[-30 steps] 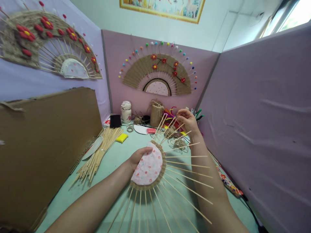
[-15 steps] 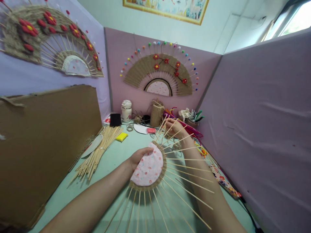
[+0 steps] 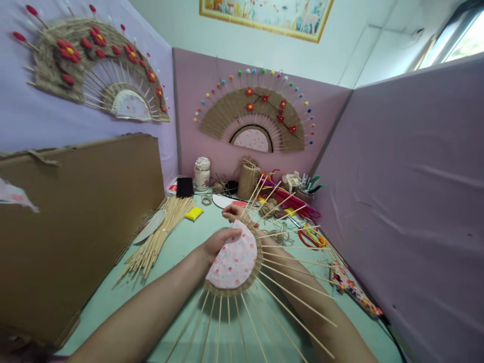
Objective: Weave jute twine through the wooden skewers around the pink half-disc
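Note:
A half-round fan frame [image 3: 235,258] with pink flowered cloth, a woven twine rim [image 3: 259,252] and thin bamboo sticks [image 3: 295,287] fanning out is tilted in front of me. My left hand [image 3: 218,245] grips its straight edge, with the thumb on the cloth. Behind the upper end of the frame is my right hand [image 3: 236,214], partly covered by the cloth and sticks. Its fingers are curled together; whether they pinch twine or anything else is too small to tell. My right forearm passes behind the sticks.
Bundled bamboo sticks [image 3: 161,234] and a yellow packet [image 3: 194,214] lie left. A twine roll [image 3: 247,179], white jar [image 3: 202,174] and pipe cleaners [image 3: 295,199] stand at the back. Scissors [image 3: 308,238] lie right. Cardboard [image 3: 86,222] walls the left; finished fans [image 3: 227,113] hang behind.
My right hand has moved left from beside the upper sticks to behind the frame's top end, its fingers curling in. My left hand keeps its hold. The view has shifted slightly.

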Available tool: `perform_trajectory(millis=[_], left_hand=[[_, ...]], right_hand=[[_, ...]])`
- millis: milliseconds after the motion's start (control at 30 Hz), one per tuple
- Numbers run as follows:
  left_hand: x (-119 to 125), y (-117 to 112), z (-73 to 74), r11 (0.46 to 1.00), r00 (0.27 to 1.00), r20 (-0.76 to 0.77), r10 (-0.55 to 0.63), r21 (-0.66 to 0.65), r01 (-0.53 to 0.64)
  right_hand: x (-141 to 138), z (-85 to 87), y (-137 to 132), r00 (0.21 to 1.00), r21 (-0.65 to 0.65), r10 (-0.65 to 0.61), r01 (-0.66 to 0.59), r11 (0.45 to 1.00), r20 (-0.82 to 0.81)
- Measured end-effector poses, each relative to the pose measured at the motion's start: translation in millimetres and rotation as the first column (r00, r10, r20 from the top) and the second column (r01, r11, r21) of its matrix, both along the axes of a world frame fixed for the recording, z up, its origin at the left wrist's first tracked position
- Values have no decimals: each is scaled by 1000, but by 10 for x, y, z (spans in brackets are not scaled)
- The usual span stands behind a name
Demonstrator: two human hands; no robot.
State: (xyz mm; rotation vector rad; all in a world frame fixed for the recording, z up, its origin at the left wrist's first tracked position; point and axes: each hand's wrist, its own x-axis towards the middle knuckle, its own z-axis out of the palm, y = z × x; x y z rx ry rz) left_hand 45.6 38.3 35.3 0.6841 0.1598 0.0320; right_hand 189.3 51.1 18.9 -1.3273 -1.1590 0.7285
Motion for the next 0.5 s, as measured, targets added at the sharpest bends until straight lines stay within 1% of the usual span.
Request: perform_trajectory(millis=[100,167,233,333,400,500], left_hand=[[-11,18,4,997,998,32,57,52,-58],[0,28,-2,996,996,59,66,47,-69],[25,29,-13,1000,997,74,22,-6,-21],[65,18,-27,994,991,120,-60,-81,70],[77,8,-29,992,989,131,-74,-89,86],[73,3,-26,993,994,94,-62,-92,71]], right_hand=[[169,2,-50,991,55,-133,132,990,0],[300,5,-97,981,74,-191,192,979,-15],[404,4,-147,974,78,-226,227,971,-22],[483,-13,-207,965,78,-259,261,962,-37],[496,-36,-229,962,74,-269,273,959,-52],[502,-72,-244,958,63,-277,281,958,-70]])
